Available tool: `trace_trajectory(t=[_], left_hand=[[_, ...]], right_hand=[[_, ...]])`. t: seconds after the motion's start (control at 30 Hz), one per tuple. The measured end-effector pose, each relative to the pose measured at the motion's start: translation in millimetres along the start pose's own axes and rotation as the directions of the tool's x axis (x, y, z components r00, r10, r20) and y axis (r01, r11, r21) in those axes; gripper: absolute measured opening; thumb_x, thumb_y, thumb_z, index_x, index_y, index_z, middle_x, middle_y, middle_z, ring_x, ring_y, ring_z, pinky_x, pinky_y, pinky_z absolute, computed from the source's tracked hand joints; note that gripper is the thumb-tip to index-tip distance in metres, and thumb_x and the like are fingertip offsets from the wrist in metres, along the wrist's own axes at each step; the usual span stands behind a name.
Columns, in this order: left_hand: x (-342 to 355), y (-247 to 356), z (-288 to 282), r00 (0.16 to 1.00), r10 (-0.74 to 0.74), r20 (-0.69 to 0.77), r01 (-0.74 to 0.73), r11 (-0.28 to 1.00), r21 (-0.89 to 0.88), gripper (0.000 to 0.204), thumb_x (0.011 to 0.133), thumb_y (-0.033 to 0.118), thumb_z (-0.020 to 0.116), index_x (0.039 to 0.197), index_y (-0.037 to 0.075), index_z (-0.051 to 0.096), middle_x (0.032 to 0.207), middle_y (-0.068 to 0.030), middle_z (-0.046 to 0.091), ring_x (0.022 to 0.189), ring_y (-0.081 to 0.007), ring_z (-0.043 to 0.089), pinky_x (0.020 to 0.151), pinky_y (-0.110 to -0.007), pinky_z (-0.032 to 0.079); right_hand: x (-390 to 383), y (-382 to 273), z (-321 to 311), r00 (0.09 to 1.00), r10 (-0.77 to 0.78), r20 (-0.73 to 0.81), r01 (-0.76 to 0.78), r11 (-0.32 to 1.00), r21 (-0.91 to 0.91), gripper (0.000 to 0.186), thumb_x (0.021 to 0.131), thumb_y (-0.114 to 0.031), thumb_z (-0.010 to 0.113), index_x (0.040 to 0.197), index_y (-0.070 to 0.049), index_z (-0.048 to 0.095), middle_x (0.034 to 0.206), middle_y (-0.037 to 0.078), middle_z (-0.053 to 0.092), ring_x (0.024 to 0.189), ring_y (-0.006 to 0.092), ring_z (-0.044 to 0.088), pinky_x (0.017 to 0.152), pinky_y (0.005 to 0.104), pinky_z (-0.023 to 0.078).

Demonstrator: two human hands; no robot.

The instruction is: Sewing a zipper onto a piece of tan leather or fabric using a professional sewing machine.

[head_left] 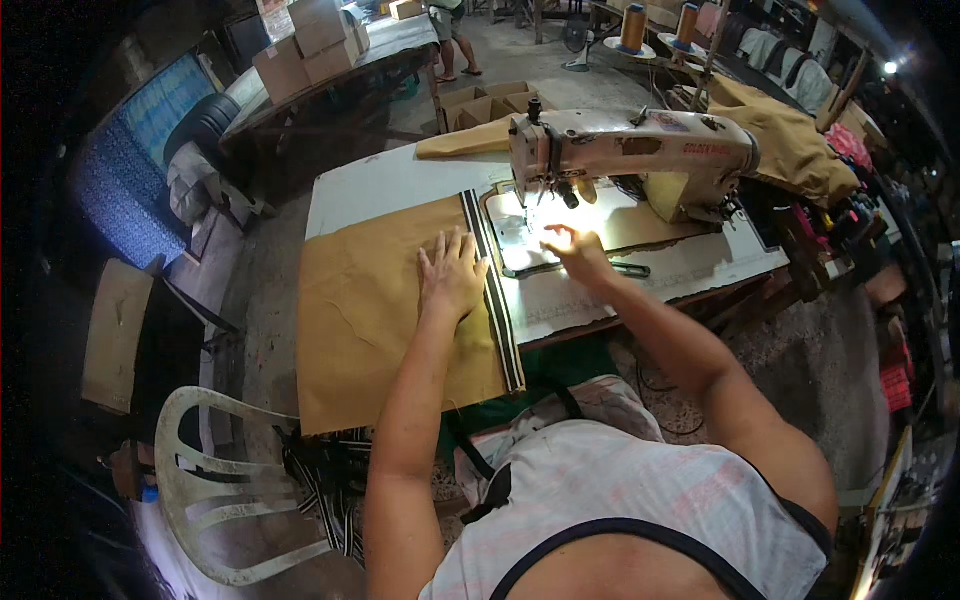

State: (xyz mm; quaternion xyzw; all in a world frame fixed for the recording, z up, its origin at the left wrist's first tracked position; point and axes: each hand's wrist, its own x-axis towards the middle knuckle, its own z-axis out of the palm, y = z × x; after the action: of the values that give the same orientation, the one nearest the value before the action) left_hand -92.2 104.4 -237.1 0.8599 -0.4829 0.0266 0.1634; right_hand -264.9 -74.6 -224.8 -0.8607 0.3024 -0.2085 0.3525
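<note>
A large piece of tan fabric [370, 290] covers the left part of the white sewing table and hangs over its near edge. Along its right side runs a black-and-white striped band [495, 300]. My left hand [453, 277] lies flat on the fabric beside this band, fingers stretched out. Under the bright lamp, my right hand [575, 247] is just right of the needle area of the sewing machine [640, 145]. Its fingers are bent together in a pinch; glare hides what, if anything, is between them.
More tan cloth [790, 135] is heaped behind the machine, near orange thread cones [633, 28]. A plastic chair [225, 490] with striped strips stands at the lower left. Cardboard boxes [315, 50] sit on a back table, where another person [455, 40] stands.
</note>
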Motion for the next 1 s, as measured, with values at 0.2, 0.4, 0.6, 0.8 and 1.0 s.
trace_trajectory(t=[0.2, 0.4, 0.6, 0.8, 1.0], left_hand=[[1.8, 2.8, 0.2, 1.0, -0.004, -0.009, 0.004, 1.0, 0.019, 0.059, 0.1, 0.042, 0.049, 0.15, 0.011, 0.044, 0.161, -0.0128, 0.035, 0.15, -0.0363, 0.027, 0.12, -0.064, 0.016], [2.1, 3.4, -0.2, 1.0, -0.018, -0.018, 0.018, 0.999, 0.027, 0.059, 0.1, 0.042, 0.049, 0.15, 0.011, 0.045, 0.16, -0.0119, 0.036, 0.15, -0.0353, 0.028, 0.121, -0.062, 0.017], [-1.0, 2.5, 1.0, 0.999, -0.005, -0.035, 0.006, 1.0, 0.02, 0.055, 0.099, 0.039, 0.053, 0.147, 0.011, 0.049, 0.158, -0.0121, 0.038, 0.148, -0.0353, 0.03, 0.12, -0.061, 0.019], [0.4, 3.7, 1.3, 0.998, 0.005, -0.067, -0.004, 1.0, 0.02, 0.054, 0.098, 0.036, 0.054, 0.145, 0.011, 0.05, 0.158, -0.0125, 0.039, 0.148, -0.0349, 0.032, 0.119, -0.061, 0.02], [0.3, 4.5, -1.4, 1.0, -0.003, -0.028, 0.004, 0.999, 0.032, 0.057, 0.1, 0.041, 0.051, 0.148, 0.011, 0.047, 0.16, -0.0121, 0.036, 0.149, -0.035, 0.028, 0.121, -0.06, 0.017]], right_hand=[[61.2, 15.5, 8.5, 0.934, -0.356, 0.02, 0.357, 0.931, -0.08, 0.025, 0.092, -0.023, 0.07, 0.107, -0.004, 0.063, 0.091, 0.007, 0.062, 0.085, 0.0186, 0.059, 0.072, 0.0326, 0.051], [83.5, 51.5, 30.0, 0.934, -0.352, 0.066, 0.357, 0.929, -0.095, 0.023, 0.094, -0.024, 0.065, 0.104, -0.005, 0.058, 0.097, 0.006, 0.062, 0.086, 0.0202, 0.059, 0.071, 0.0349, 0.052], [89.9, 56.8, 30.0, 0.963, -0.223, 0.154, 0.209, 0.972, 0.104, 0.041, 0.094, -0.045, 0.059, 0.102, -0.006, 0.062, 0.089, 0.009, 0.062, 0.081, 0.0234, 0.059, 0.071, 0.0411, 0.051], [83.0, 66.7, 36.9, 0.97, -0.243, 0.032, 0.244, 0.969, -0.036, 0.027, 0.098, -0.032, 0.06, 0.1, -0.006, 0.067, 0.081, 0.007, 0.066, 0.072, 0.0209, 0.061, 0.068, 0.0381, 0.05], [77.4, 58.1, 19.1, 0.853, -0.501, -0.145, 0.481, 0.864, -0.153, 0.024, 0.096, -0.029, 0.064, 0.103, -0.006, 0.063, 0.088, 0.006, 0.067, 0.078, 0.0203, 0.063, 0.073, 0.035, 0.052]])
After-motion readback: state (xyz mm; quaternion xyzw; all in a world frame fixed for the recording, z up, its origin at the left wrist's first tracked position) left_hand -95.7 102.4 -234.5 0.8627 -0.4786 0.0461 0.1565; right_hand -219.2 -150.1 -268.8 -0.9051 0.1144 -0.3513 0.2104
